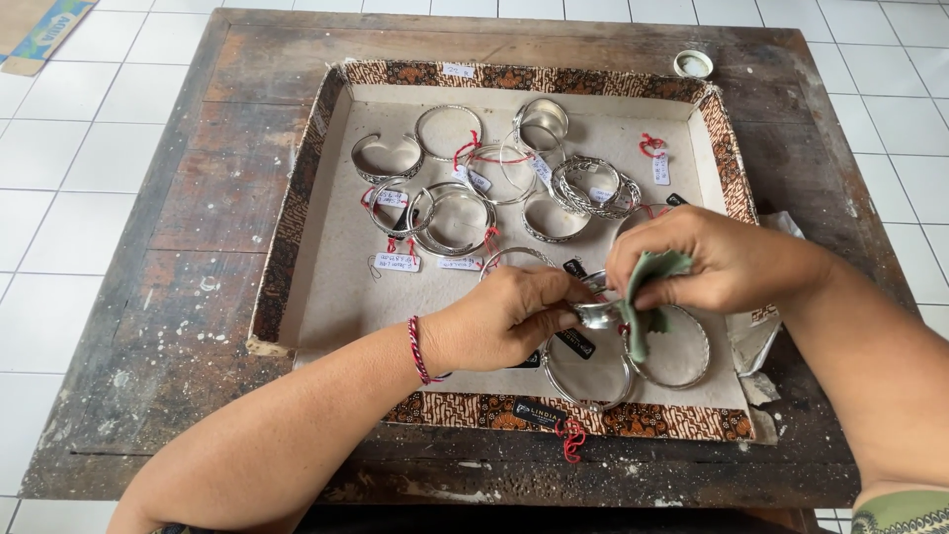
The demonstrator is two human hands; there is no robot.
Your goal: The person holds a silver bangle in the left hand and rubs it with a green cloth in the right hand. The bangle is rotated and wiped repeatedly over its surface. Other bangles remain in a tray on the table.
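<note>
— Where are the hands?

— Over the near right part of the shallow tray. The left hand is closed, pinching a silver bangle at its fingertips; the right hand is closed on a green cloth pressed against that bangle.

— Which way does the bangle lie?

— Its visible band runs roughly left to right between the two hands; most of it is hidden, so its tilt I cannot tell.

— Room around it?

— Tight below: two large bangles lie just under the hands, by the tray's patterned near rim. More bangles with tags crowd the far middle. The tray's near left floor is bare. The dark wooden table shows wide margins left of the tray; a small round lid sits at the far right.
</note>
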